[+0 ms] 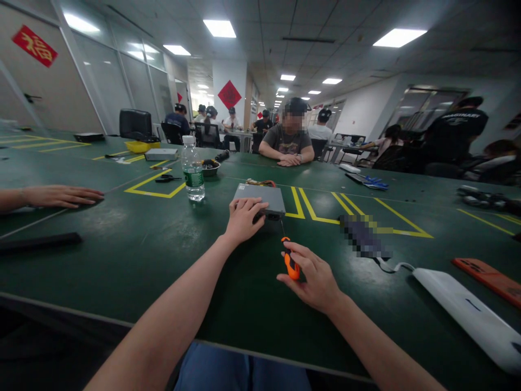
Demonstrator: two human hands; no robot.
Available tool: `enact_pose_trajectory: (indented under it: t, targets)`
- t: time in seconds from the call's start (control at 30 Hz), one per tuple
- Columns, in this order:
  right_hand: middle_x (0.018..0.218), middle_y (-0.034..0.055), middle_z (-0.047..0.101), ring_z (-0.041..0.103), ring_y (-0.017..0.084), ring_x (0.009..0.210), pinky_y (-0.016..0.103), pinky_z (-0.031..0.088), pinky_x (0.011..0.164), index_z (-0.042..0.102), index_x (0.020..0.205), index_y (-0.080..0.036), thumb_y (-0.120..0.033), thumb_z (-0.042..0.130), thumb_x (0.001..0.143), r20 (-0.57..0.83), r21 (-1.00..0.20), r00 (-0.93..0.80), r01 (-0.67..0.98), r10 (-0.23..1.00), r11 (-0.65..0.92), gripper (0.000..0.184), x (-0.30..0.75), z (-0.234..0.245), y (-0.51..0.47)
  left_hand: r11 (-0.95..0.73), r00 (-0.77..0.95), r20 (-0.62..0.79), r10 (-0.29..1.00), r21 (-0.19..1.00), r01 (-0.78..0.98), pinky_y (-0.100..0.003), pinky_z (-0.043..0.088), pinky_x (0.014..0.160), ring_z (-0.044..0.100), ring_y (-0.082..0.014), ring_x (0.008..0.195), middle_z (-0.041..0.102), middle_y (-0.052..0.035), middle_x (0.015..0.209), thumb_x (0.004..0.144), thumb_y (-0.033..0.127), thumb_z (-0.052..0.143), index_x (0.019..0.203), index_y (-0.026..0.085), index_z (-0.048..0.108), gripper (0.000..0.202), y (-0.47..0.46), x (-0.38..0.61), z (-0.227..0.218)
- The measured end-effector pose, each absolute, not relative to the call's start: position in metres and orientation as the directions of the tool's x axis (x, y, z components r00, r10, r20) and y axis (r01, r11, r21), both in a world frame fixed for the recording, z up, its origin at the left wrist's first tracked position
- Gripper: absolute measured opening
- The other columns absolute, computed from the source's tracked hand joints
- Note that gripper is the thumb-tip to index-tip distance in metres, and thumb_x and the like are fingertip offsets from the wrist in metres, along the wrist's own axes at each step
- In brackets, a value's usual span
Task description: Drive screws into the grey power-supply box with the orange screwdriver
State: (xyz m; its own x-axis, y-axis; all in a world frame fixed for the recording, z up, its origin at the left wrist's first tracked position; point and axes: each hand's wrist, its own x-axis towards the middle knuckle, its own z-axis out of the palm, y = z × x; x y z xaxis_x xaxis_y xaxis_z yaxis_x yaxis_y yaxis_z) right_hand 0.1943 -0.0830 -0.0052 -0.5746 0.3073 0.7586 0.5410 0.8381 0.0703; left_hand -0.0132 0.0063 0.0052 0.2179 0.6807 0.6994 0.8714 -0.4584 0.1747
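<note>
Screwdriver clamped in my right hand, shaft aimed away at the grey box just ahead; my left hand grips its near edge, fingers curled.

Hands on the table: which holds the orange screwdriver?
The right hand, gripping the screwdriver; the left hand rests on the grey box; a co-worker's hand lies flat.
</note>
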Motion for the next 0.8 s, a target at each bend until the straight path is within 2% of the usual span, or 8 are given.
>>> enact_pose_trajectory:
  t: [0.13, 0.27, 0.4, 0.5, 0.6, 0.7, 0.8]
  targets:
    - [0.115, 0.0202, 0.053, 0.056, 0.025, 0.103, 0.037, 0.051, 0.077, 0.045, 0.115, -0.012, -0.029, 0.044, 0.088, 0.699, 0.122, -0.644, 0.536, 0.311, 0.836, 0.032, 0.192, 0.000, -0.086, -0.461, 0.221, 0.696, 0.683, 0.177, 0.870, -0.042, 0.022, 0.097, 0.044, -0.0213, 0.112, 0.055, 0.0010, 0.122, 0.082, 0.029, 0.051, 0.113, 0.033, 0.054, 0.032, 0.006, -0.013, 0.006]
    - [0.117, 0.0186, 0.054, 0.061, 0.022, 0.089, 0.036, 0.050, 0.073, 0.051, 0.115, -0.015, -0.029, 0.048, 0.087, 0.687, 0.205, -0.672, 0.545, 0.277, 0.813, 0.031, 0.191, 0.003, -0.089, -0.463, 0.220, 0.699, 0.680, 0.177, 0.868, -0.041, 0.022, 0.097, 0.044, -0.0211, 0.113, 0.055, 0.0014, 0.122, 0.082, 0.030, 0.051, 0.113, 0.033, 0.054, 0.032, 0.006, -0.013, 0.005]
    - [0.112, 0.0182, 0.058, 0.061, 0.022, 0.091, 0.035, 0.051, 0.073, 0.049, 0.111, -0.014, -0.029, 0.053, 0.085, 0.756, 0.115, -0.593, 0.537, 0.277, 0.836, 0.030, 0.191, 0.001, -0.088, -0.460, 0.220, 0.695, 0.685, 0.178, 0.870, -0.041, 0.023, 0.098, 0.044, -0.0213, 0.113, 0.054, 0.0011, 0.122, 0.082, 0.030, 0.051, 0.113, 0.034, 0.054, 0.031, 0.006, -0.013, 0.006]
    - [0.106, 0.0165, 0.059, 0.062, 0.022, 0.091, 0.034, 0.053, 0.071, 0.047, 0.100, -0.016, -0.029, 0.054, 0.085, 0.791, 0.025, -0.526, 0.536, 0.311, 0.844, 0.021, 0.193, -0.002, -0.085, -0.457, 0.219, 0.690, 0.690, 0.180, 0.871, -0.042, 0.022, 0.098, 0.043, -0.0215, 0.113, 0.054, 0.0011, 0.122, 0.082, 0.030, 0.051, 0.113, 0.033, 0.054, 0.032, 0.005, -0.013, 0.007]
    - [0.105, 0.0153, 0.058, 0.063, 0.021, 0.090, 0.034, 0.054, 0.071, 0.044, 0.097, -0.018, -0.029, 0.053, 0.085, 0.784, -0.003, -0.519, 0.545, 0.340, 0.839, 0.018, 0.194, -0.003, -0.085, -0.459, 0.221, 0.689, 0.690, 0.182, 0.869, -0.041, 0.023, 0.097, 0.043, -0.0216, 0.113, 0.054, 0.0009, 0.122, 0.082, 0.029, 0.050, 0.113, 0.033, 0.054, 0.032, 0.004, -0.013, 0.007]
    - [0.110, 0.0172, 0.053, 0.060, 0.022, 0.095, 0.035, 0.054, 0.073, 0.042, 0.106, -0.016, -0.028, 0.050, 0.086, 0.743, 0.034, -0.576, 0.540, 0.340, 0.841, 0.025, 0.193, -0.005, -0.085, -0.466, 0.226, 0.696, 0.681, 0.175, 0.867, -0.042, 0.023, 0.097, 0.043, -0.0217, 0.113, 0.055, 0.0008, 0.122, 0.082, 0.029, 0.050, 0.113, 0.033, 0.053, 0.032, 0.005, -0.013, 0.007]
    - [0.115, 0.0173, 0.050, 0.058, 0.022, 0.097, 0.034, 0.053, 0.074, 0.043, 0.114, -0.016, -0.019, 0.046, 0.086, 0.688, 0.134, -0.643, 0.568, 0.337, 0.812, 0.028, 0.192, -0.008, -0.084, -0.465, 0.223, 0.701, 0.678, 0.173, 0.868, -0.041, 0.023, 0.097, 0.044, -0.0214, 0.112, 0.055, 0.0012, 0.121, 0.081, 0.029, 0.051, 0.113, 0.033, 0.053, 0.032, 0.006, -0.013, 0.006]
